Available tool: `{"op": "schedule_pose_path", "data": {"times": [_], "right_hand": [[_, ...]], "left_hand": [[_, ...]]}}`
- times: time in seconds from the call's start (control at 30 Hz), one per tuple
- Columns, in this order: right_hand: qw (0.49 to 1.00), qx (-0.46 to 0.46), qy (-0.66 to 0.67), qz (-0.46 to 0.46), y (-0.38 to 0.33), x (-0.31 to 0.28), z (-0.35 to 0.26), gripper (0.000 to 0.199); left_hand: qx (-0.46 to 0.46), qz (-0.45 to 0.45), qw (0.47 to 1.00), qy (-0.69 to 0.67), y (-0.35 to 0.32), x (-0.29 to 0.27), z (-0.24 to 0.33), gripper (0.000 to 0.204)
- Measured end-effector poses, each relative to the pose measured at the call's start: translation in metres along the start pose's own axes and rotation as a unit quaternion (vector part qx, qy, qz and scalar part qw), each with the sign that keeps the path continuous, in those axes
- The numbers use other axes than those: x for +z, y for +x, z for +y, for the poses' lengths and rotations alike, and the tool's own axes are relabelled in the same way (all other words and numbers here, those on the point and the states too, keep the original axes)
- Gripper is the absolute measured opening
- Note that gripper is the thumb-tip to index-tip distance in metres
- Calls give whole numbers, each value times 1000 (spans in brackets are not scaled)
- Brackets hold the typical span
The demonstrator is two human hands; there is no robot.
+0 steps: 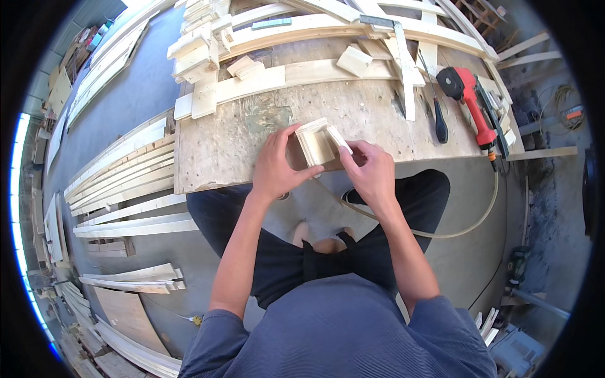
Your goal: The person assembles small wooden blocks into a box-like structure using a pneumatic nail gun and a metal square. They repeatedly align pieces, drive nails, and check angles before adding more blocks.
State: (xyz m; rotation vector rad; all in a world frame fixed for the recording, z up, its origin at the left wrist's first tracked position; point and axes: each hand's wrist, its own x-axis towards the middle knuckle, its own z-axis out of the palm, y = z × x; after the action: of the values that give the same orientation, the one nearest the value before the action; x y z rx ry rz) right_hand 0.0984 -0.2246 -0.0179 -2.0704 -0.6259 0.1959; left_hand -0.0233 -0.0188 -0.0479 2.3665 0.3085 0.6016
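**Two hands steadying a small wooden frame at the bench edge**

We see the left hand point(275, 165) clasped around the left side of a small open wooden frame point(317, 143), thumb reaching over its top rim and fingers curled beneath, evidently to brace it. The right hand point(372, 171) pinches a thin pale strip point(340, 140) against the frame's right side, fingertips closed on it, apparently to keep the strip flush with the edge. The frame rests at the near edge of the plywood workbench point(239, 135), close to the body, where both forearms can support it.

Farther out, we note loose offcut blocks point(354, 60) and long curved battens point(328, 26) across the back of the bench. A red power tool point(469, 94) lies to the right, near a dark-handled screwdriver point(439, 126), both within reach. A pale hose point(441, 232) loops below the bench. Stacked curved boards point(123, 170) lie on the floor to the left.
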Motion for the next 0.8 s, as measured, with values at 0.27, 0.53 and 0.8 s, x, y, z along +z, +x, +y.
{"op": "schedule_pose_path", "data": {"times": [0.27,0.53,0.8], "right_hand": [[998,-9,66,3,5,18,-4,28],[992,-80,41,-92,5,-2,2,37],[981,-3,141,-132,9,-10,6,39]], "left_hand": [[-2,-3,1000,-14,3,-1,2,97],[-31,-26,999,-17,4,-3,5,103],[4,-177,984,10,33,-34,15,116]]}}
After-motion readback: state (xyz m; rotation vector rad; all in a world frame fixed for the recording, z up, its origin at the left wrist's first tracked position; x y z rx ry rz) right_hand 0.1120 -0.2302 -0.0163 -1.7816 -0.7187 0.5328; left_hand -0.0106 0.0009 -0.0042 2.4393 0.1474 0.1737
